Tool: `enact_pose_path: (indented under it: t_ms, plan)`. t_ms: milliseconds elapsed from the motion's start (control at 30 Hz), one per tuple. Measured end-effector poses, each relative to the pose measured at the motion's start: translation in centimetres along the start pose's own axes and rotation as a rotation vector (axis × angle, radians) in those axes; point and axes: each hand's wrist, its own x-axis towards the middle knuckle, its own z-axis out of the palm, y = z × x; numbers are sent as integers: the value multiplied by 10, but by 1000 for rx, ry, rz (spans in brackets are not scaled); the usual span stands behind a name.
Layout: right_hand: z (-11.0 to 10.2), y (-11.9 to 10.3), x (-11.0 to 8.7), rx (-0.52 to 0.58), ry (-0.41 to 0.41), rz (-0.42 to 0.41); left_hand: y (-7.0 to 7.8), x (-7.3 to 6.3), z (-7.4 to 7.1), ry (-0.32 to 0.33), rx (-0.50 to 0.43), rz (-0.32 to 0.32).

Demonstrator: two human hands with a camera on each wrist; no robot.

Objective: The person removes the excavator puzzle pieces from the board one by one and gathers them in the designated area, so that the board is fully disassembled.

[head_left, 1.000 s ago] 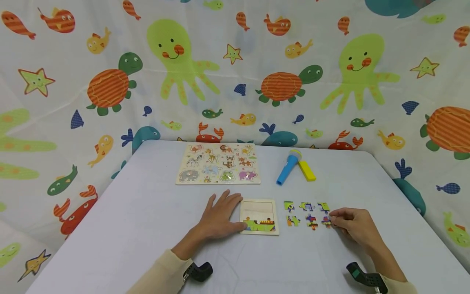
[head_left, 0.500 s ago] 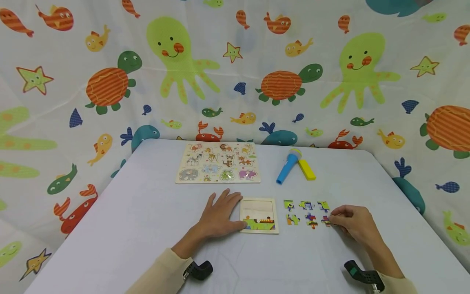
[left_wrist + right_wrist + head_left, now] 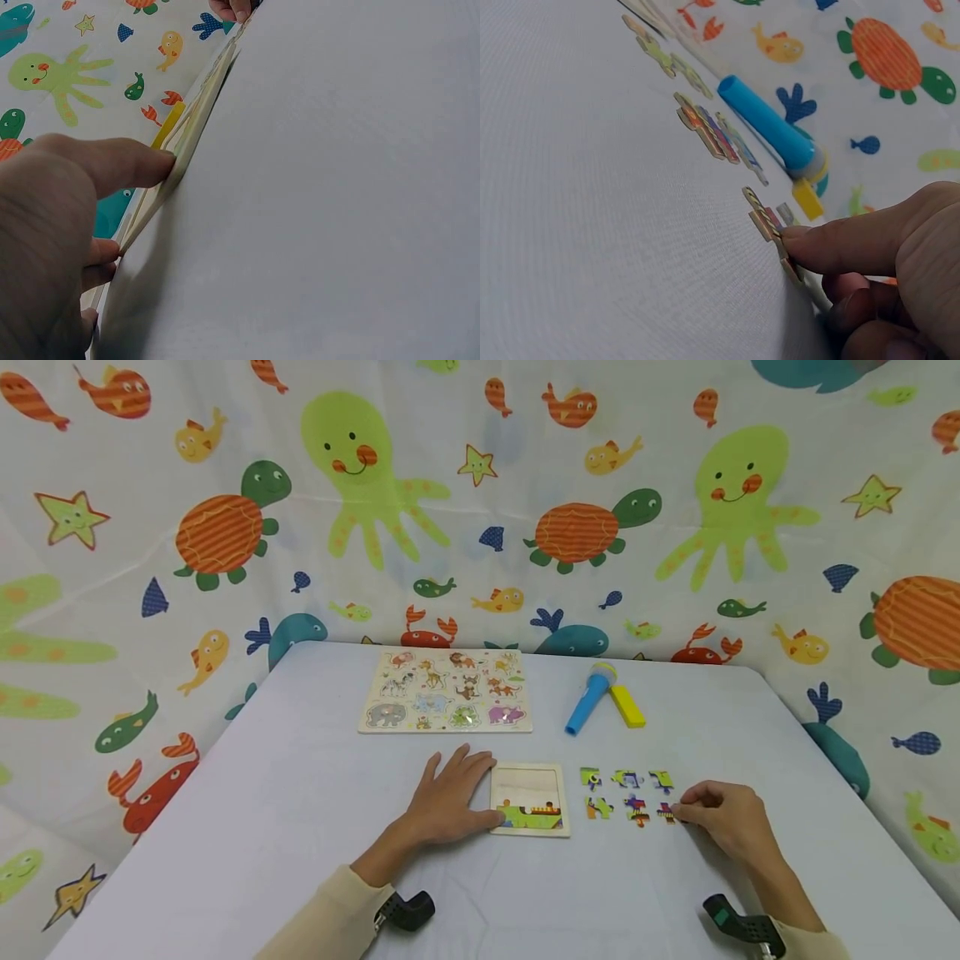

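A small square wooden puzzle board (image 3: pixel 528 785) lies in front of me, its lower part filled with green and dark pieces, its upper part bare wood. My left hand (image 3: pixel 447 802) is spread at the board's left side, thumb on the near corner and fingertips at the far corner, as the left wrist view also shows. Right of the board several loose jigsaw pieces (image 3: pixel 627 779) lie in two rows. With thumb and index finger my right hand (image 3: pixel 723 818) pinches the edge of the near right jigsaw piece (image 3: pixel 761 219), which stays on the table; the other fingers are curled.
Behind the small board lies a large animal puzzle board (image 3: pixel 446 692). A blue toy microphone (image 3: pixel 588 703) and a yellow block (image 3: pixel 628 707) are at the back right. A sea-animal cloth (image 3: pixel 480 510) hangs behind the white table (image 3: pixel 285 777).
Both hands keep nearly the same places, the right one still at the near right piece. The board and the pieces have not moved on the table.
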Motion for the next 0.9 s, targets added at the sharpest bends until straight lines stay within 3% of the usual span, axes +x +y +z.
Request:
enact_pose_path:
  t_ms: [267,567,900]
  plan:
    - [-2,0,-2,23,24,-9,2,0,0,3,16,4]
    - [-4,-17,-7,173,48,35,1,1,1,-6,18,15]
    - [0,-40,-10,208,75,-90,0,0,-2,-29,5,0]
